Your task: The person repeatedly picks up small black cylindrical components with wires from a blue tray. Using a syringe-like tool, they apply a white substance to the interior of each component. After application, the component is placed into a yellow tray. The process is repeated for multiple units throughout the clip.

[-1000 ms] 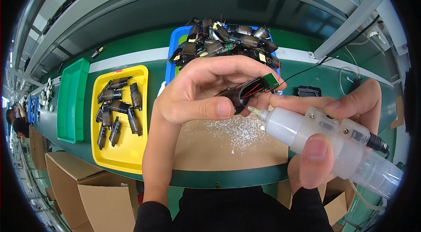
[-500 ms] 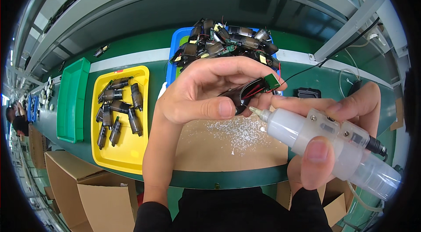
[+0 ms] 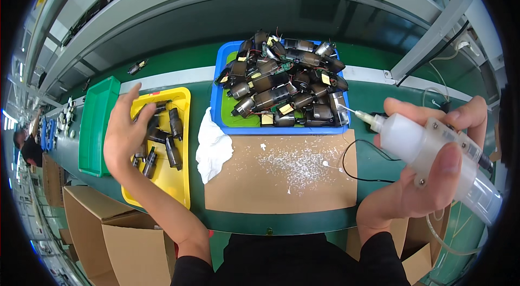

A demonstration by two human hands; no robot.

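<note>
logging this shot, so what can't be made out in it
All in the head view:
Dark parts in the yellow tray: the left hand covers some, so no full count.
Pile in the blue tray: upper pieces hide lower ones.
White tube: the right hand hides some of its body.
Pale things at far left: too small and blurred to name.
Left cardboard box: bottom cut off by the lower edge.

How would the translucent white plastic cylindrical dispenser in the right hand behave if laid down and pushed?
The dispenser would probably tend to roll, being round-bodied, though its screwed-on clear plastic bracket may check it. Its slim, pale nozzle looks likeliest to bend.
</note>
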